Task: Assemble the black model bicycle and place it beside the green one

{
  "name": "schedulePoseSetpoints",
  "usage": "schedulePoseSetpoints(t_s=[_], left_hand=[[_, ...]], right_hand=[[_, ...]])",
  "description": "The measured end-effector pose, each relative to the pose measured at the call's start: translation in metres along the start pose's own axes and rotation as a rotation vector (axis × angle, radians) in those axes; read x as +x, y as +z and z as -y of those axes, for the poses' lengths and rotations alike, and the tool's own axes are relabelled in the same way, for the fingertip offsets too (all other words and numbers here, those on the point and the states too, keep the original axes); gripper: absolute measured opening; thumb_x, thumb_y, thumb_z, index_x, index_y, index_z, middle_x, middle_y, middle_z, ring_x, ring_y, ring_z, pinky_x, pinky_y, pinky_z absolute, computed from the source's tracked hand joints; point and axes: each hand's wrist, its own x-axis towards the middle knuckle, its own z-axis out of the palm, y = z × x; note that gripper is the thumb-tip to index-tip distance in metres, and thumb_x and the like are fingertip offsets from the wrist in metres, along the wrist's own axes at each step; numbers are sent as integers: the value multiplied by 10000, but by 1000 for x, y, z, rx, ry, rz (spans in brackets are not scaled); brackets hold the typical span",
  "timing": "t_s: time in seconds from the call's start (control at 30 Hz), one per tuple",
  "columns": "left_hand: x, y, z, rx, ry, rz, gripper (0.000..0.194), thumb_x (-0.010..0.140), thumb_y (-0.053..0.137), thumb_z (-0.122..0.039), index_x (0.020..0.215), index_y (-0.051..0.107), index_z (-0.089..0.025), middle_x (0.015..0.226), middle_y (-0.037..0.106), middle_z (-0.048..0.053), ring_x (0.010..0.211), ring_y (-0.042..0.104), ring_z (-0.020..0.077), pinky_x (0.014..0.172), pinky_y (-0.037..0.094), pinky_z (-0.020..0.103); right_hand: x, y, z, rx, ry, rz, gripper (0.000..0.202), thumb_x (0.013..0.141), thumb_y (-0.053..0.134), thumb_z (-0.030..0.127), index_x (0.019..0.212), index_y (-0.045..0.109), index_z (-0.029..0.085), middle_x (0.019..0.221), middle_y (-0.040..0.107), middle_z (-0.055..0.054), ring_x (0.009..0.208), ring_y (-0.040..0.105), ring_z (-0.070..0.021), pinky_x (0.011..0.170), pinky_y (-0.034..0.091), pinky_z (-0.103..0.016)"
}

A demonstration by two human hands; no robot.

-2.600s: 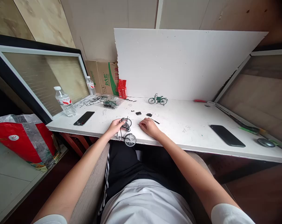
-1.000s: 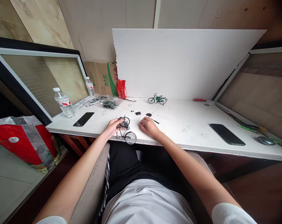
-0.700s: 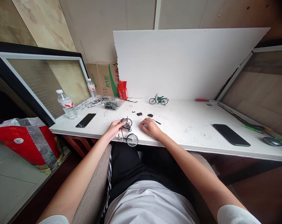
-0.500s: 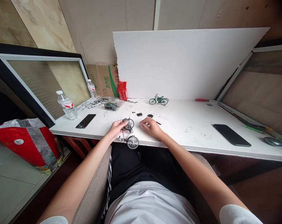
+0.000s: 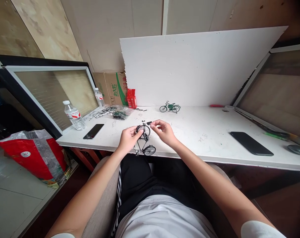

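Note:
My left hand (image 5: 129, 138) grips a small black model bicycle (image 5: 141, 144) by one wheel, holding it at the table's front edge with the other wheel lower down. My right hand (image 5: 163, 131) is just right of the bicycle's upper wheel, its thumb and forefinger pressed together; whatever they hold, if anything, is too small to make out. Beside those fingertips lies a small black part (image 5: 149, 123). A green model bicycle (image 5: 170, 107) stands farther back, in front of the white board.
On the white table (image 5: 194, 132) are a phone (image 5: 93, 131) at left, a bag of parts (image 5: 120, 114), black part frames (image 5: 100, 112), two water bottles (image 5: 75, 115), a red box (image 5: 131, 98), another phone (image 5: 251, 143) and a mouse (image 5: 298, 149) at right.
My left hand has moved slightly right with the black bicycle, whose lower wheel now looks more tilted. My right hand's fingers have come nearer the upper wheel. The view has shifted slightly.

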Motion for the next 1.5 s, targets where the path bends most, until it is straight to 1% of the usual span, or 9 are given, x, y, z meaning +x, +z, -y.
schedulePoseSetpoints(t_s=[0.07,0.13,0.27,0.47,0.6,0.77,0.9,1.2,1.5], left_hand=[[-5,5,-6,25,20,4,445,885,876,-486,1138,832,-122,1094,860,129,949,815,268,860,650,339],[-11,9,-12,35,46,4,449,905,865,-470,1188,827,-124,1159,855,140,1023,824,287,916,658,357],[-18,16,-19,49,90,-7,441,955,827,-461,1257,814,-140,1281,831,150,1169,813,319,1012,655,390],[-25,19,-22,60,139,-41,384,986,796,-444,1255,808,-170,1307,824,138,1176,815,310,1039,658,393],[-27,21,-23,91,159,-49,341,994,782,-415,1235,813,-175,1289,829,134,1142,823,303,1015,665,385],[-28,22,-23,79,165,-67,329,974,804,-384,1230,815,-178,1279,832,128,1133,826,306,1036,666,402],[-29,22,-26,82,164,-71,318,973,798,-351,1238,812,-177,1270,835,126,1142,826,302,1049,668,405],[-31,23,-35,35,112,-6,358,944,838,-409,1195,819,-154,1211,842,143,1134,822,315,994,683,396],[-27,18,-39,-12,72,78,388,891,893,-430,1159,851,-151,1138,854,125,1050,823,293,921,685,359]], right_hand=[[-2,2,10,10,-27,1,303,999,768,537,1029,799,238,1155,761,-89,1062,724,-221,877,580,-349],[-5,3,20,10,-63,21,271,1011,759,512,1048,804,247,1220,715,-97,1134,698,-230,881,580,-346],[-11,7,36,-71,-155,49,210,1031,745,457,1047,806,257,1252,683,-101,1223,659,-251,1005,562,-402],[-17,10,49,-223,-311,24,106,1049,723,368,1048,768,272,1236,671,-105,1261,628,-293,1111,522,-509],[-20,10,51,-311,-399,-2,74,1071,687,329,1073,739,276,1250,658,-111,1266,614,-297,1148,496,-533],[-20,11,51,-337,-403,-7,84,1074,669,322,1058,740,281,1269,666,-117,1269,622,-316,1129,513,-546],[-20,12,51,-328,-429,-32,69,1061,690,306,1047,752,279,1232,675,-110,1239,644,-301,1110,530,-520],[-20,12,54,-178,-315,-46,125,1034,746,378,999,800,271,1166,705,-96,1167,702,-275,1068,573,-490],[-19,11,55,-153,-316,-85,125,1013,771,370,949,796,265,1108,769,-88,1086,736,-271,993,597,-487]])
